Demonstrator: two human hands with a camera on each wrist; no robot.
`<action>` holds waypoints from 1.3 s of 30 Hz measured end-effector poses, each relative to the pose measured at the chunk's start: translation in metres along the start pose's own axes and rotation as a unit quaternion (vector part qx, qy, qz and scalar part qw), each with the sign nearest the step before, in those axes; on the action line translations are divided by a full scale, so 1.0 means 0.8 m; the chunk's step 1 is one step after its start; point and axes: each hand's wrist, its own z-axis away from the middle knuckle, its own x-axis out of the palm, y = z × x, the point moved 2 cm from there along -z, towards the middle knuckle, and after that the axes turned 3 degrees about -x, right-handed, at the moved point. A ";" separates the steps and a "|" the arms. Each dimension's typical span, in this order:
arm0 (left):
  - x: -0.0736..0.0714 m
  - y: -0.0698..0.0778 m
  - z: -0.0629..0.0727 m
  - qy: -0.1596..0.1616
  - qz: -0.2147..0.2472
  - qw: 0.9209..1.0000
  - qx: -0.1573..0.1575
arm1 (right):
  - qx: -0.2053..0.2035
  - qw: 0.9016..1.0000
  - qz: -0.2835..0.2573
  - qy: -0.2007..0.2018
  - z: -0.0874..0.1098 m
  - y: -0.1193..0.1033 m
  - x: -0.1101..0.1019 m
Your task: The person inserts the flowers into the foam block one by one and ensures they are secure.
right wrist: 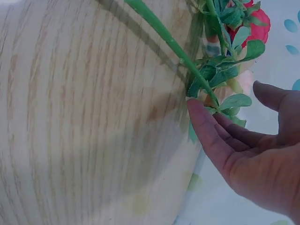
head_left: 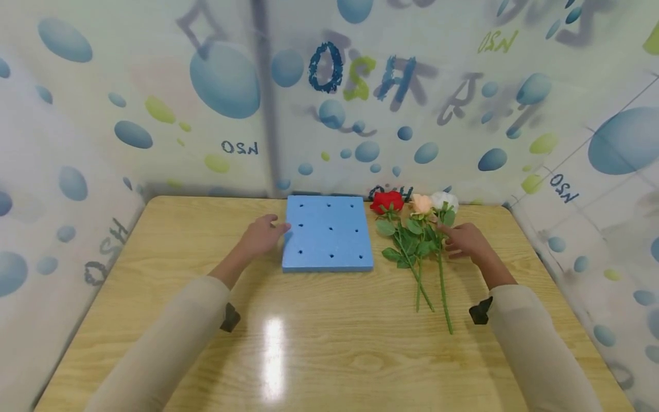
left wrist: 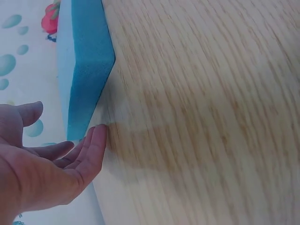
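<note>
A blue foam block [head_left: 329,240] with several small holes in its top lies toward the back of the table. My left hand [head_left: 262,236] is at its left side, fingers relaxed and fingertips close to the block's edge in the left wrist view. To the right of the block lie three artificial roses: a red rose [head_left: 387,202], a peach rose [head_left: 421,204] and a white rose [head_left: 445,201], their green stems crossing toward me. My right hand [head_left: 465,240] is beside the white rose's stem [right wrist: 173,44], thumb apart from the fingers, fingertips right at the leaves.
The wooden table [head_left: 329,355] runs up to a patterned backdrop [head_left: 319,143] of blue and green spots, which also stands along both sides. A dark device [head_left: 229,317] sits at the left wrist, another dark device [head_left: 480,312] at the right.
</note>
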 end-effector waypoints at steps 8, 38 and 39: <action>0.006 -0.001 -0.003 -0.020 0.056 0.998 -0.026 | 0.009 1.000 0.004 0.013 0.004 0.006 0.000; 0.021 0.017 0.000 -0.021 0.046 0.994 -0.092 | 0.014 0.998 -0.064 0.011 -0.002 0.022 0.017; 0.021 0.017 0.000 -0.019 0.047 0.995 -0.090 | 0.011 0.998 -0.064 0.012 -0.001 0.022 0.016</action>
